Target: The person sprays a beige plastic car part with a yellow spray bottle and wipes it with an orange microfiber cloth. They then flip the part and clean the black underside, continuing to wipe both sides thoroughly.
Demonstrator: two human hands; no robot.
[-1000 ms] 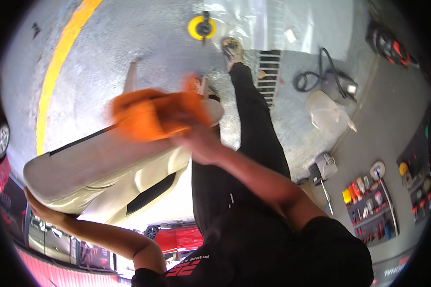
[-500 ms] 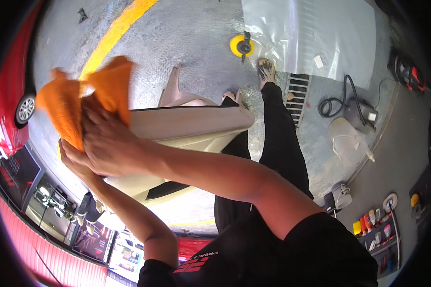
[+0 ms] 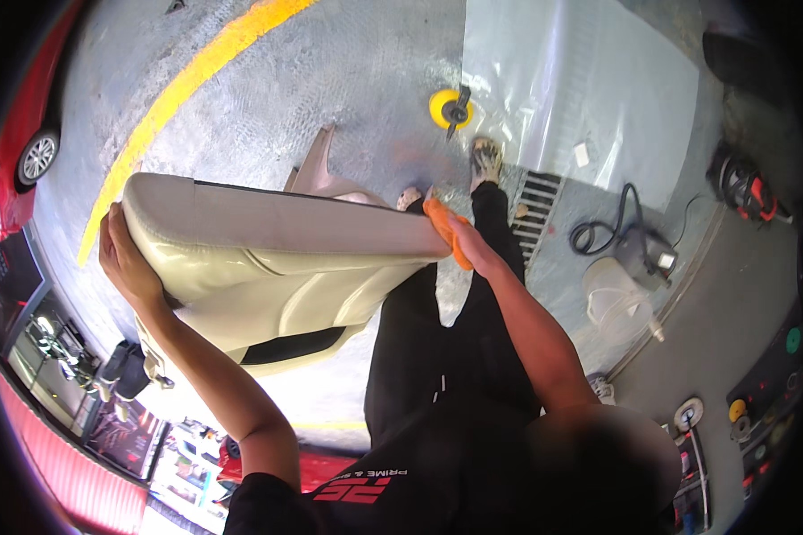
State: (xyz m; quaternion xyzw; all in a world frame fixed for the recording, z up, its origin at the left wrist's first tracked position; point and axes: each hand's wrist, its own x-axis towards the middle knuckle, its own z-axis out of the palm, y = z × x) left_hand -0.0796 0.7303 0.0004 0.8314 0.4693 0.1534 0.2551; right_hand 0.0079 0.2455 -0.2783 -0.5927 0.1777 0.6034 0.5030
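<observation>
Across my front lies a large cream car seat back (image 3: 241, 254), smooth and stitched, with a grey-beige long edge facing up and a dark opening low on its face. My left hand (image 3: 130, 265) grips its left end, fingers wrapped along the corner. At the opposite end my right hand (image 3: 475, 248) presses an orange cloth (image 3: 444, 228) against the narrow tip. Part of the cloth is hidden under the fingers. Just beyond the seat back, a pale curved trim piece (image 3: 323, 174) stands partly covered by it.
A yellow round tool (image 3: 451, 109) lies on the floor near my shoe, beside plastic sheeting (image 3: 589, 80). A drain grate (image 3: 535, 214), a grey machine with a hose (image 3: 644, 254) and a white bucket (image 3: 617, 290) are at right. A red car (image 3: 27, 134) stands far left.
Both hands were together at the left with the orange cloth spread out. Now the right hand has carried the bunched cloth to the seat back's right end, while the left grips the left end.
</observation>
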